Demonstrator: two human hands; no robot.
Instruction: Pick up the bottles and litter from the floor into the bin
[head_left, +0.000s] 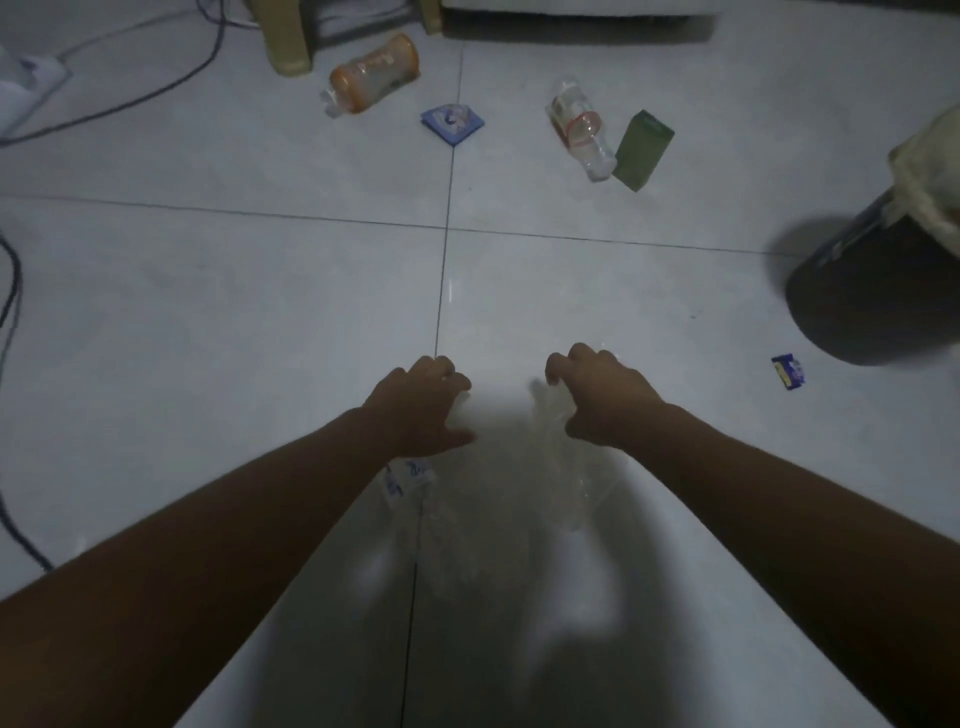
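Note:
My left hand (421, 405) and my right hand (602, 400) are stretched out low over the floor, fingers curled. Each grips an edge of a crumpled clear plastic bag (498, 493) that hangs between and below them; blue print shows under the left hand. Farther off on the tiles lie an orange-labelled bottle (376, 73), a clear bottle with a red band (579, 130), a green carton (643, 149) beside it, and a flat blue packet (452, 123). A small blue wrapper (788, 371) lies at the right, close to the dark bin (883, 280) with a pale liner.
Dark cables (156, 93) run across the floor at the upper left and down the left edge. Furniture legs (288, 41) stand at the top, near the orange bottle. The room is dim, and my arms cast a shadow on the tiles below.

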